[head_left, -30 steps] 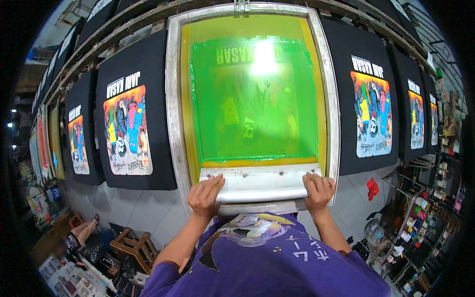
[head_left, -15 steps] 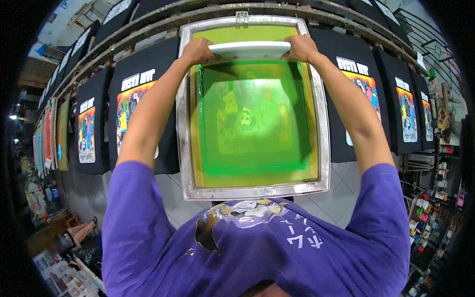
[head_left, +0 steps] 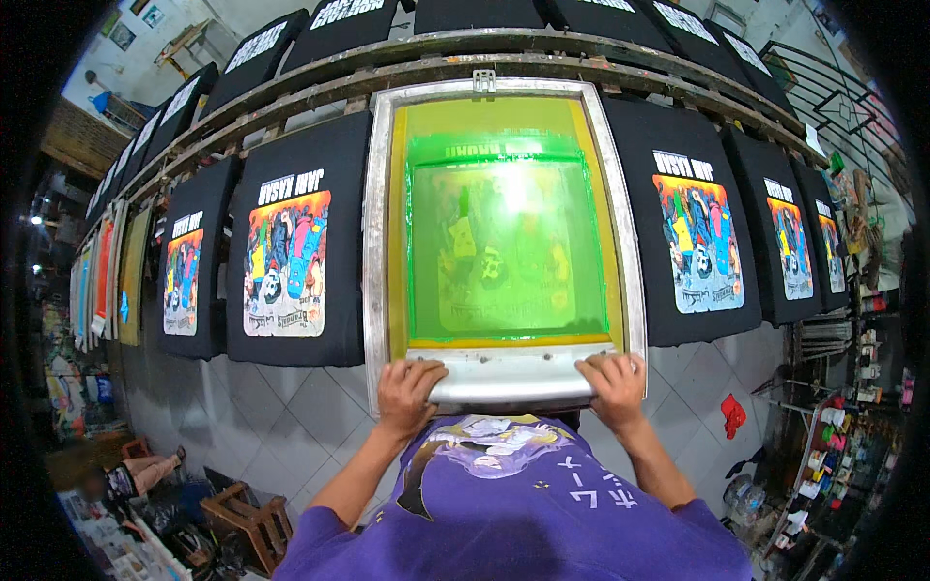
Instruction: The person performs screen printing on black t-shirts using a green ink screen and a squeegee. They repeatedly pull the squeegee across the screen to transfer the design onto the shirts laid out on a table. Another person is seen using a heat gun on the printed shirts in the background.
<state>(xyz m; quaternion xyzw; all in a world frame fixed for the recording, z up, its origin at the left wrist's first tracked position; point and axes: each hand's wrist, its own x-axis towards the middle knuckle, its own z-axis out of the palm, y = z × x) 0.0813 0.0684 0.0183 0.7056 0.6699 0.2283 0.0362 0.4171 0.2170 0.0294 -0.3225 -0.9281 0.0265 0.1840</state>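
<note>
Squeegee (head_left: 513,376) at near frame (head_left: 379,242) edge, mesh (head_left: 509,252) beyond

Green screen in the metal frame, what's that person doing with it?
Someone in a purple T-shirt is gripping a wide metal squeegee near its two ends, with the left hand on one and the right hand on the other. The squeegee is at the near end of the green printing screen, inside the metal frame and close to the person's body. Black cloth with bright printed pictures is on both sides of the frame.
</note>
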